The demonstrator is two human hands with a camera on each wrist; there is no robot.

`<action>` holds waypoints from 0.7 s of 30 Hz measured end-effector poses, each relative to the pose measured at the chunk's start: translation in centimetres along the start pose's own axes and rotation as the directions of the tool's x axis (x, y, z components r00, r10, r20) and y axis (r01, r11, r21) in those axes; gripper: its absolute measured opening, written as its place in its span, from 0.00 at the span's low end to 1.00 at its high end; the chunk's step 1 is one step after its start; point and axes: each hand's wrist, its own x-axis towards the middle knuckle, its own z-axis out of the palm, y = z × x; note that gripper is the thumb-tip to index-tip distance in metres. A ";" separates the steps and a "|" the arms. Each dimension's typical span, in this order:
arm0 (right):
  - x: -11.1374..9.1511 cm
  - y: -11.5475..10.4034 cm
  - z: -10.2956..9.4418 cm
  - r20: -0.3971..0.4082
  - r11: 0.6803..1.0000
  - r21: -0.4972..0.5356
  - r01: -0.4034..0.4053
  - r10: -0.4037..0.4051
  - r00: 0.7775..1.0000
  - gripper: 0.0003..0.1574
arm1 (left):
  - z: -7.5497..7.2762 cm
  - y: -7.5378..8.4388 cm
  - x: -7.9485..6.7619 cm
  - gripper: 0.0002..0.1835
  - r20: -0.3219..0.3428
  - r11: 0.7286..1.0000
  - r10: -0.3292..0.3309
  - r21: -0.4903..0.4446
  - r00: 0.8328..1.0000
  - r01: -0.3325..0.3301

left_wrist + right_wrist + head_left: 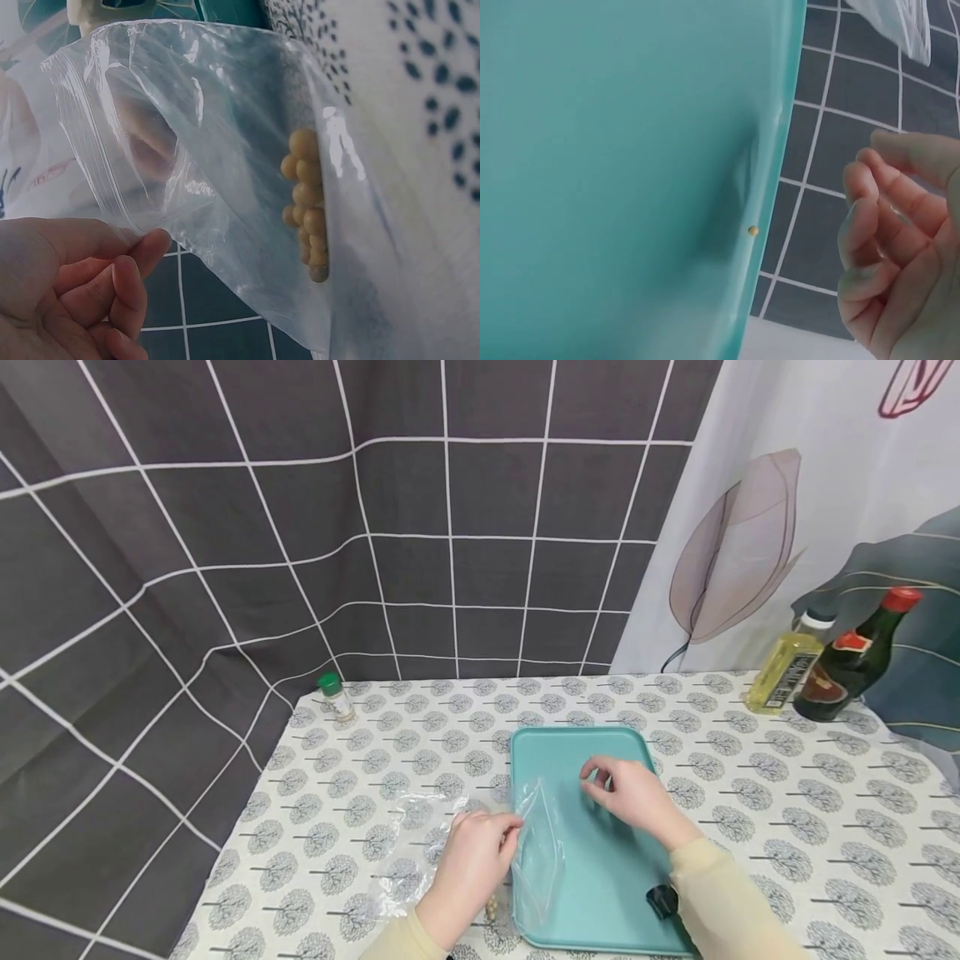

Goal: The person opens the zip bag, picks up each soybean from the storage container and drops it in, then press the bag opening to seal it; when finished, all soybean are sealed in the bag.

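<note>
My left hand (472, 860) pinches the zip-lock edge of a clear plastic bag (538, 860) between thumb and fingertip. In the left wrist view the bag hangs slanted, with several round, yellowish beans (306, 195) gathered low along one side. In the head view, the bag overlaps the left edge of a teal tray (600, 910). Above the tray is my right hand (626, 797), its fingers loosely bent and nothing visible between them. One small yellow bean (753, 231) shows at the tray's raised edge in the right wrist view.
Crinkled clear plastic (408, 852) lies left of the tray. A green-capped jar (336, 697) stands at the far left corner. At the back right are an oil bottle (787, 668) and a dark red-capped bottle (855, 660). A small black object (662, 902) shows beside the right sleeve.
</note>
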 end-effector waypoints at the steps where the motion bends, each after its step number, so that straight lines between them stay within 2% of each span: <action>1: 0.1 0.2 -0.1 -0.003 1.000 -0.001 -0.011 0.011 1.000 0.05 | 0.0 0.0 0.0 0.05 -0.001 1.000 0.001 0.000 1.000 -0.001; 11: 1.1 1.3 -0.1 -0.009 0.997 0.006 -0.081 0.081 0.997 0.08 | -0.1 -0.1 0.0 0.05 0.006 1.000 -0.002 -0.002 1.000 0.002; 16: 2.1 1.9 0.2 -0.036 0.995 -0.018 -0.098 0.098 0.995 0.06 | -0.1 -0.1 0.1 0.05 0.008 1.000 -0.003 0.000 1.000 0.003; 21: 3.3 2.5 0.3 -0.035 0.986 -0.056 -0.155 0.153 0.988 0.07 | 0.0 -0.2 0.0 0.05 0.009 1.000 -0.010 -0.011 1.000 0.010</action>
